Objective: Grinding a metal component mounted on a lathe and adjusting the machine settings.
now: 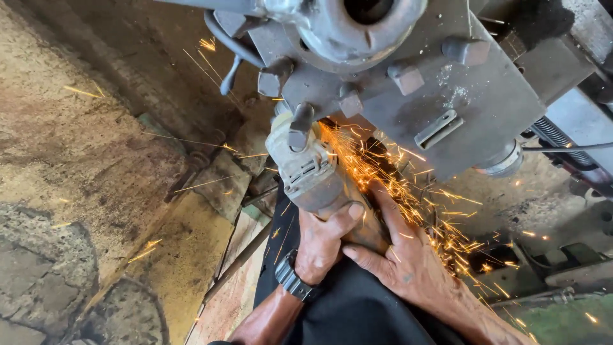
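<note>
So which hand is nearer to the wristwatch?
Left. The left hand wears the wristwatch on its own wrist; the right hand is farther to the right, on the grinder body.

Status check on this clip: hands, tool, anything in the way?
Left hand and right hand both grip the angle grinder. Its head sits against the grey steel machine. Sparks spray over right hand.
</note>
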